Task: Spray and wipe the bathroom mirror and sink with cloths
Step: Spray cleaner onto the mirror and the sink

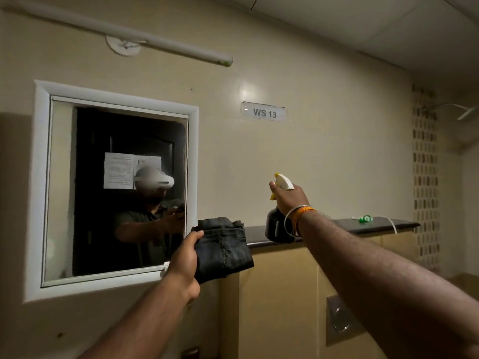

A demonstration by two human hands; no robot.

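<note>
Mirror, cloth and spray bottle inspected with both hands raised: spraying stage, wiping not yet begun.

The mirror (85, 177), flat glass in a white moulded frame on a glossy wall, is judged rigid and fragile; press evenly, never at the edges. The left hand (182, 257) has its grip closed around a folded dark cloth (224, 248), held just right of the frame: soft, light, limp, coarse-woven, best kept bunched. The right hand (287, 196) has its grip wrapped round the neck of the spray bottle (278, 211), whose dark body hangs before the ledge (363, 225): hard smooth plastic, likely slippery when wet. No sink in view.
</note>
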